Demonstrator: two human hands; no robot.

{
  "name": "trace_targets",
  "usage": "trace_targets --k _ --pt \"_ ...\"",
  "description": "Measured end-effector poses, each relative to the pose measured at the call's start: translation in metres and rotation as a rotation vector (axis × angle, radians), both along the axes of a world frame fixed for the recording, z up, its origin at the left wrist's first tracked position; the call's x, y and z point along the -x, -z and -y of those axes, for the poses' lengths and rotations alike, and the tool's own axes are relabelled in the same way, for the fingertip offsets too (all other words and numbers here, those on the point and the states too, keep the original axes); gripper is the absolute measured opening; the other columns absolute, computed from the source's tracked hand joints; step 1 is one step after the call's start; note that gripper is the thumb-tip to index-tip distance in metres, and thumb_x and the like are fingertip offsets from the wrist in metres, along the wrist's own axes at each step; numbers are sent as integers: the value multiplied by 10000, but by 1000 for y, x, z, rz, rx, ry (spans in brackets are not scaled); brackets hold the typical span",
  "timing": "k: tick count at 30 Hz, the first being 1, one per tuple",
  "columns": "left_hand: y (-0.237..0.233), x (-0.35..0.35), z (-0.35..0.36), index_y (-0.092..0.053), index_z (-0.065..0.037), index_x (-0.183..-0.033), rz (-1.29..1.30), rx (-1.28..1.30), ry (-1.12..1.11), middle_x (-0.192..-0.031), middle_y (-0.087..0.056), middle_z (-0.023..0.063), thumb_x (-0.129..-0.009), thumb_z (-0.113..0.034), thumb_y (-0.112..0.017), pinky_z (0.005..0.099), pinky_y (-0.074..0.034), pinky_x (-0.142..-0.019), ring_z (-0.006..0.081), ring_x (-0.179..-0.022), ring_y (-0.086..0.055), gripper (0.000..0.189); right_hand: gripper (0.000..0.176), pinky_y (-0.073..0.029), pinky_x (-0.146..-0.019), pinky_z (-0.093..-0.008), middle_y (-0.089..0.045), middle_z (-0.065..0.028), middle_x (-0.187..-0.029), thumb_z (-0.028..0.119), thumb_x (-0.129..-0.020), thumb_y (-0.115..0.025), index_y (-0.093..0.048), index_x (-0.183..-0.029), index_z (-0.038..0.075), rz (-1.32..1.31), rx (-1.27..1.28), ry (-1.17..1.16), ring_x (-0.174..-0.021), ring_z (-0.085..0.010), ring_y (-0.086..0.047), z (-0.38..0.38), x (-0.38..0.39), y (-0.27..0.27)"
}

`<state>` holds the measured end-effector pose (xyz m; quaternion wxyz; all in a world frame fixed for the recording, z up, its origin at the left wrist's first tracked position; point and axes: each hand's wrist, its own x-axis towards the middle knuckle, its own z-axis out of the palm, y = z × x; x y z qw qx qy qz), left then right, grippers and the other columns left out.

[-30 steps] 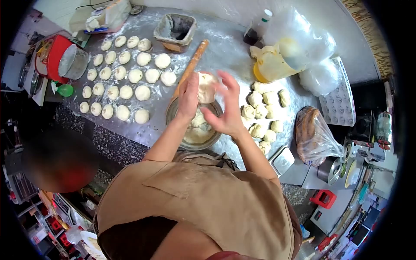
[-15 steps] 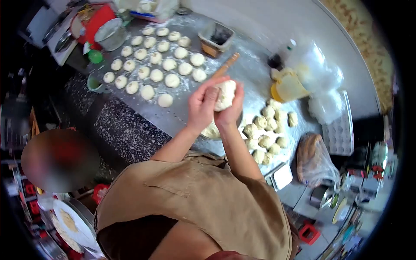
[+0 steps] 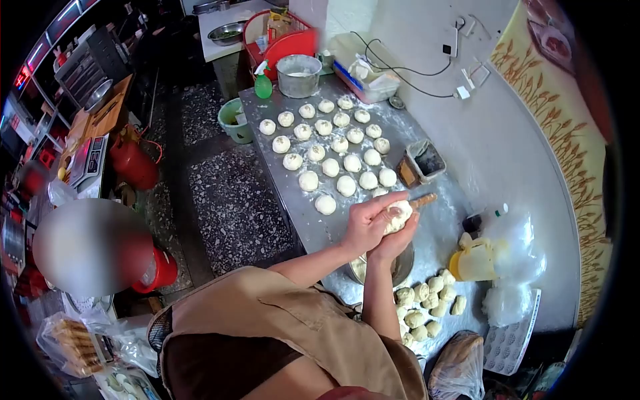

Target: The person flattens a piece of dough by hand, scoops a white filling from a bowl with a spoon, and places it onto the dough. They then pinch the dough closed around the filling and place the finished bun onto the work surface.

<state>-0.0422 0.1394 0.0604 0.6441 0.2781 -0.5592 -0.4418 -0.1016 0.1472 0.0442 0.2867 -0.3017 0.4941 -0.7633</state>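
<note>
1. Dough [image 3: 399, 216] sits between the 2 hands, held at their upper end, its pale top showing above the fingers. The left hand [image 3: 368, 227] curls against it from the left; the right hand [image 3: 395, 245] cups it from below and the right. Both are narrow, closed around this 1 piece.
2. It looks roundish; with fingers covering much of it, I cannot tell its long axis.
3. Just below the hands in view is the bowl [image 3: 405, 268], partly hidden by the right wrist. Whether the hands touch its rim, I cannot tell.
4. Past the fingertips, the pin [image 3: 424, 200] points outward to the upper right, its near end hidden behind the hands.
5. Rounds [image 3: 346, 186] lie in loose rows beyond the left hand, toward the upper left. That hand is the nearer of the 2 to them, and the closest round is partly behind its fingers.
6. Lumps [image 3: 415, 319] cluster on the opposite side, to the lower right, nearer the right hand.
7. Farther out on the table [image 3: 445, 230], the box [image 3: 425, 162] stands beyond the pin, and the jug [image 3: 475, 260] stands to the right.
</note>
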Motion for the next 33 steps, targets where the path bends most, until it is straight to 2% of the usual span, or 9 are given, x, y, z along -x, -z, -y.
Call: trace_targets --k 5,7,14,16,18,22,25,27,33 --pt "-1 -5 10 -612 -34 -1073 144 253 -68 -1014 -642 117 -831 -59 -551 305 -478 -840 176 -948 -604 251 358 -464 -691 -307 -539 -93 -897 304 -944 -284 -483 -968 7 114 -35 -42 -789 -164 -552 5 -2 4" --pt "-12 3 6 -621 -40 -1058 -391 -109 176 -1014 -641 116 -824 -39 -555 290 -469 -849 168 -958 -599 243 336 -450 -686 -307 -533 -87 -874 293 -940 -314 -484 -914 4 162 3 -44 -778 -157 -536 1 -3 -7" --pt "8 9 15 -632 -58 -1042 290 257 -259 -989 -646 120 -792 2 -563 303 -511 -756 218 -897 -642 266 306 -422 -705 -318 -540 -73 -862 261 -952 -334 -514 -900 19 -201 -53 71 -785 -152 -511 -1 8 1" --pt "13 9 19 -415 -67 -1302 -28 -131 335 -1231 -520 122 -837 -34 -549 297 -411 -931 179 -1117 -509 486 310 -443 -713 -316 -576 -82 -899 278 -954 -349 -540 -968 33 -261 -122 43 -811 -163 -552 6 34 30" --pt "12 6 19 -47 -74 -1414 -263 -76 593 -1387 -286 153 -861 -131 -570 331 -330 -1005 204 -1229 -360 763 334 -440 -696 -302 -568 -80 -896 284 -967 -324 -525 -941 18 291 11 10 -788 -152 -544 9 34 13" --pt "22 28 4 -383 -30 -1313 -70 -119 307 -1225 -500 145 -869 -149 -572 291 -404 -918 184 -1099 -495 497 357 -448 -747 -284 -577 -74 -907 319 -968 -342 -515 -996 8 156 -105 54 -817 -156 -558 -5 33 0" --pt "18 33 5 -496 19 -1217 88 -44 42 -1102 -582 112 -896 -123 -532 268 -427 -872 155 -981 -547 353 282 -447 -776 -268 -588 -64 -903 270 -947 -442 -509 -1025 8 586 105 -129 -853 -132 -558 -14 38 1" --pt "22 38 10 -570 4 -1133 -54 -131 -25 -982 -638 107 -882 -74 -521 267 -465 -791 159 -909 -587 267 232 -464 -727 -245 -596 -65 -912 177 -906 -538 -500 -1069 18 102 80 -232 -817 -105 -565 -25 49 9" --pt "5 19 15 -556 -1 -1162 -324 -305 542 -1103 -592 112 -826 -94 -617 276 -450 -858 136 -991 -554 353 136 -444 -584 -205 -609 -33 -759 54 -808 -641 -585 -911 -14 -185 -95 -202 -680 -80 -562 -43 107 -5"
